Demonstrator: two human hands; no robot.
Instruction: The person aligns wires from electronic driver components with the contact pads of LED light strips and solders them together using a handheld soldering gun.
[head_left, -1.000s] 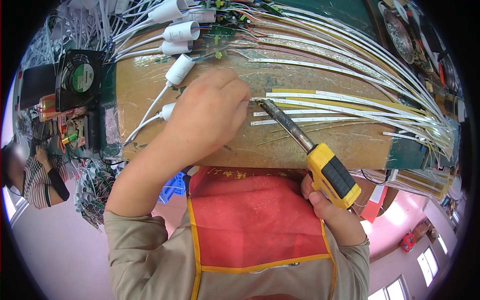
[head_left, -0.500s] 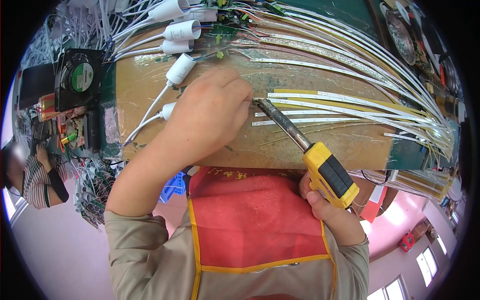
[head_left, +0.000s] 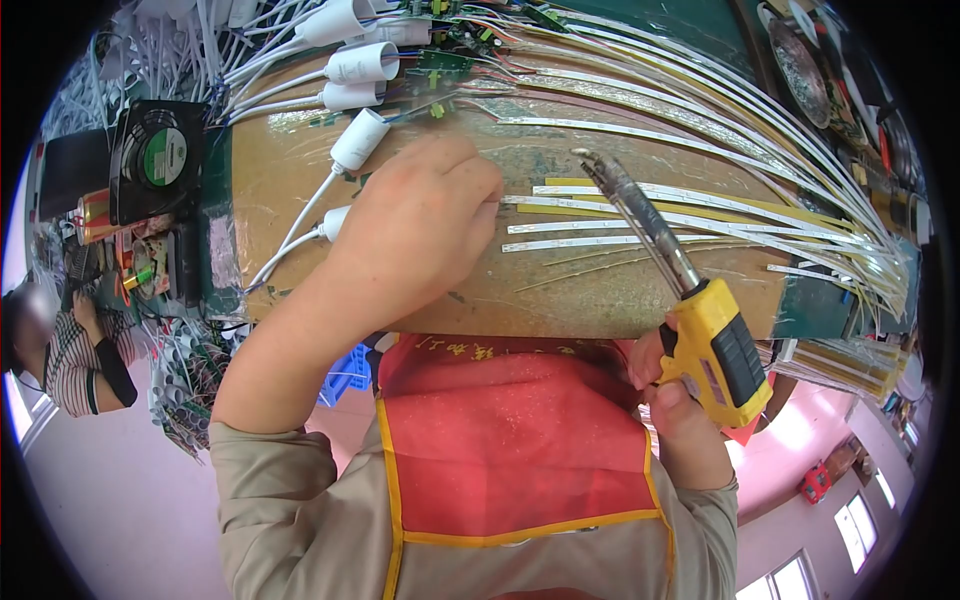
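My left hand (head_left: 425, 215) is closed over the brown work board (head_left: 600, 290), its fingertips pinched and mostly hidden behind the hand. The end of one white LED strip (head_left: 560, 204) reaches right up to those fingertips. Beneath the wrist, a white cylindrical socket (head_left: 336, 222) on a white cable is partly covered. My right hand (head_left: 675, 390) grips a yellow and black soldering iron (head_left: 725, 350). Its dark tip points up and left, raised apart from the LED strips. Another white socket (head_left: 361, 139) lies just beyond my left hand, wired toward a green circuit board.
More sockets (head_left: 362, 63), circuit boards (head_left: 440, 62) and long LED strips (head_left: 650, 140) cover the far side. A black fan (head_left: 155, 160) stands at the left. Another person (head_left: 85, 350) is at far left. A metal dish (head_left: 800, 75) sits at the upper right.
The soldering iron has moved right, and its tip has lifted away from the strip end by my left fingertips. My left hand has stayed almost still.
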